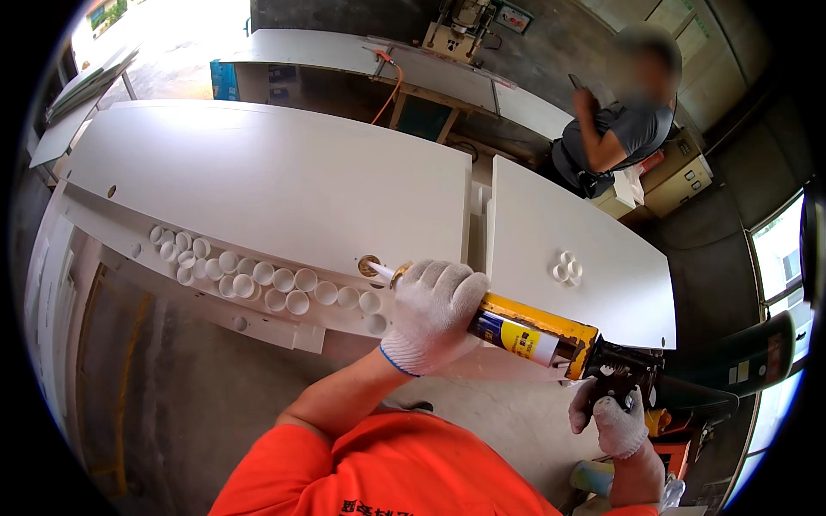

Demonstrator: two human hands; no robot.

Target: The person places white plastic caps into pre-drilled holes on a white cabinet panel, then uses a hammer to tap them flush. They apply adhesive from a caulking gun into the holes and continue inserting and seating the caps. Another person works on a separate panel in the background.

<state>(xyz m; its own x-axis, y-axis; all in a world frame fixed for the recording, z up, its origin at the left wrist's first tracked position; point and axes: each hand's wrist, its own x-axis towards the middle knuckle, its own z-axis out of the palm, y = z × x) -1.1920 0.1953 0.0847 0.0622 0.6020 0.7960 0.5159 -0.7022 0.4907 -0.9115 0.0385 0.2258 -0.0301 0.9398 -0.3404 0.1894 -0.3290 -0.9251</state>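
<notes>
Filling a workshop floor, long white panels (275,172)

Daylight floods in from the far left, where the floor (172,39) washes out to glare, and from the window (779,258) at right. The white panels (258,172) are evenly bright with soft shadows. Fisheye bending curves straight edges toward a black rim.

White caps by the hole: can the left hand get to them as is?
Probably not right away: the left hand is wrapped around the caulking gun's tube. The white caps lie close by on the white panel, nothing between.
</notes>
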